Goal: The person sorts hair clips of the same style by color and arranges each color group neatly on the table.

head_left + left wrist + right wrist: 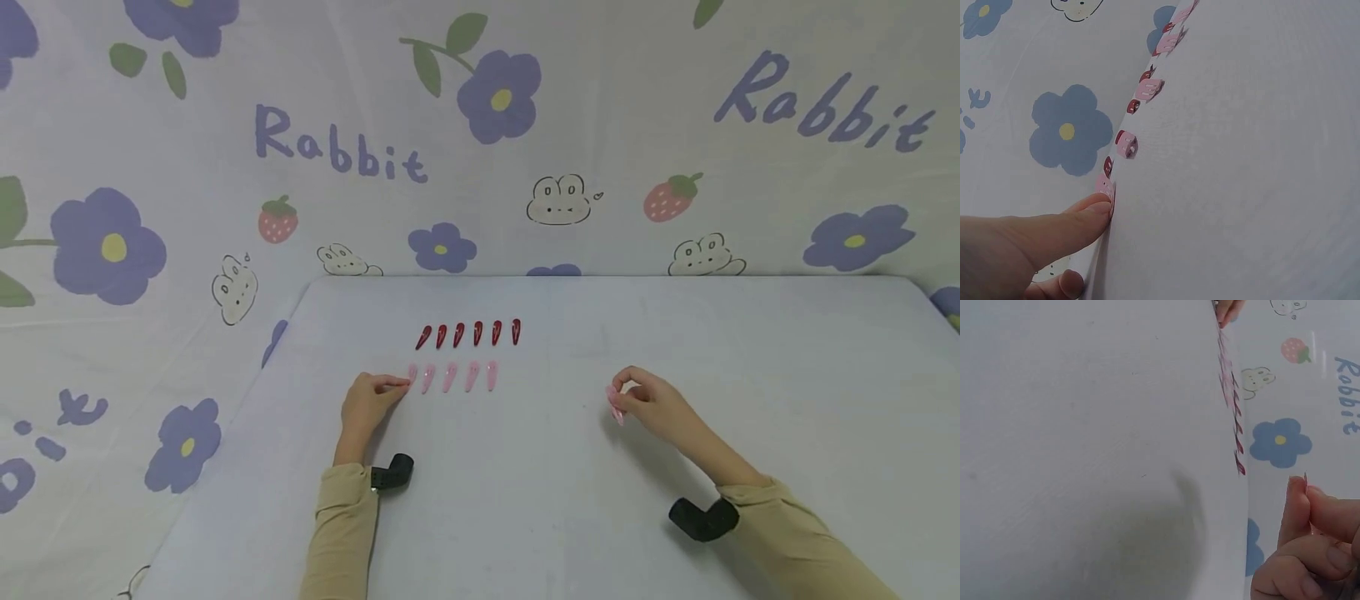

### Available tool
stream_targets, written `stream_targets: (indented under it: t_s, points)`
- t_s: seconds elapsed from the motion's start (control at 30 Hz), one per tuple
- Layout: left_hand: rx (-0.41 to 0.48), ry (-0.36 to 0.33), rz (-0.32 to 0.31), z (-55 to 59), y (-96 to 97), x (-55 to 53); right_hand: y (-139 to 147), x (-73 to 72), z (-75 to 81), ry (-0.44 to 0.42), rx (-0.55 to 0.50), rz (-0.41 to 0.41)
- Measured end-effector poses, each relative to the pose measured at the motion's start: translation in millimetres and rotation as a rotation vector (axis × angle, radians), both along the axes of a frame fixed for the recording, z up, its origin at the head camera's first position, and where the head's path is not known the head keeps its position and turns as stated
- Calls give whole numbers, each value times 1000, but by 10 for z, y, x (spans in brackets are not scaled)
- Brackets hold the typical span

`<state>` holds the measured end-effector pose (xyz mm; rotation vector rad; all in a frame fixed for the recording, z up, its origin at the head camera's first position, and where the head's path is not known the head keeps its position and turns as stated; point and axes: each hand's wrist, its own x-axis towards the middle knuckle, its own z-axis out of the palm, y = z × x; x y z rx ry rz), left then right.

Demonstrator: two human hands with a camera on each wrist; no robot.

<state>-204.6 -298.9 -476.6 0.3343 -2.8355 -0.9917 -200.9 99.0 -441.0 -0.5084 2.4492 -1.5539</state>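
Red snap hair clips lie side by side in a row on the white table, with pink snap hair clips in a second row nearer the person. At the left end of the pink row, the left hand pinches the lower end of a pink hair clip between thumb and finger; the left wrist view shows that clip at the thumb tip. Off to the right, the right hand holds another pink hair clip above the table. Its fingers mostly hide this clip in the right wrist view.
The white tabletop extends around both rows and ends at a back edge. Behind it hangs a cloth printed with flowers, rabbits and strawberries. Black wrist cameras sit on the left sleeve and right sleeve.
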Motion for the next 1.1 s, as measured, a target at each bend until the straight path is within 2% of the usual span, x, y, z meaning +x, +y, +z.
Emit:
stream_targets:
  t_s: [0.13, 0.23, 0.37, 0.43, 0.57, 0.77, 1.0, 1.1]
  points:
    - [-1, 10, -3, -6, 6, 5, -130, -124, -2, -33, -17, 32]
    - [-3, 1, 0, -14, 0, 4, -258, -225, -17, -109, 4, 41]
    - [-7, -23, 8, -25, 3, 0, -444, -366, -47, -215, 47, 15]
    - [-9, -29, 10, -25, 6, -4, -543, -429, -48, -235, 65, -4]
    - [-12, -23, 10, -13, 10, -11, -726, -530, -54, -255, 63, -53]
    - [-12, -18, 13, -22, 7, -14, -955, -633, -110, -223, 70, -130]
    - [-6, -10, 15, -25, 5, -9, -1173, -696, -224, -235, -11, -155]
    - [-3, -1, 8, -17, -3, -16, -1237, -709, -271, -218, -9, -181]
